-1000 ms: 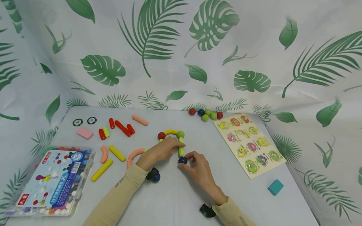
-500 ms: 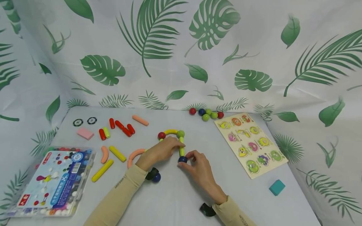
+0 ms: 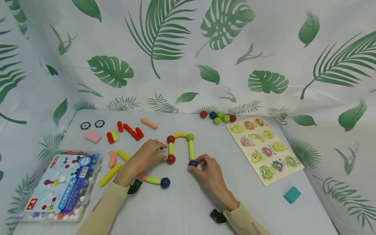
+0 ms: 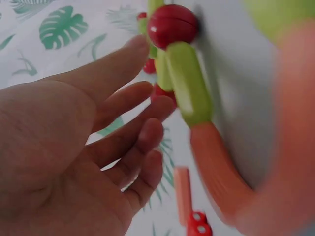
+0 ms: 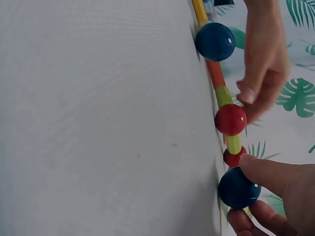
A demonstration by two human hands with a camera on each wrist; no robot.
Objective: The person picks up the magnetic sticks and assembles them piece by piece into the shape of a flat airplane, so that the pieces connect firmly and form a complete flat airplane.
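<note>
Between thumb and fingers my right hand (image 3: 213, 176) pinches a dark blue ball (image 5: 239, 188) at the near end of a light green stick (image 3: 191, 149). That stick runs up to a green ball (image 3: 190, 137), and a curved yellow piece (image 3: 180, 135) links it to a red ball (image 3: 170, 139). Below that, a short green stick (image 3: 171, 149) leads to a second red ball (image 3: 171, 159). My left hand (image 3: 144, 158) is beside this second ball, fingers spread and holding nothing. Partly behind it, a curved orange piece (image 4: 216, 172) joins a green stick (image 4: 189, 83) from the ball.
Another blue ball (image 3: 165, 182) ends the chain's near branch. Several red sticks (image 3: 127, 128) and yellow sticks (image 3: 110, 175) lie left. A clear box (image 3: 101, 163) of parts stands front left. Loose balls (image 3: 217, 120), a fruit puzzle board (image 3: 241, 153) and a teal block (image 3: 292, 195) lie right.
My left hand has let go of the green stick and moved left to the second red ball, uncovering part of the chain. My right hand still pinches the blue ball.
</note>
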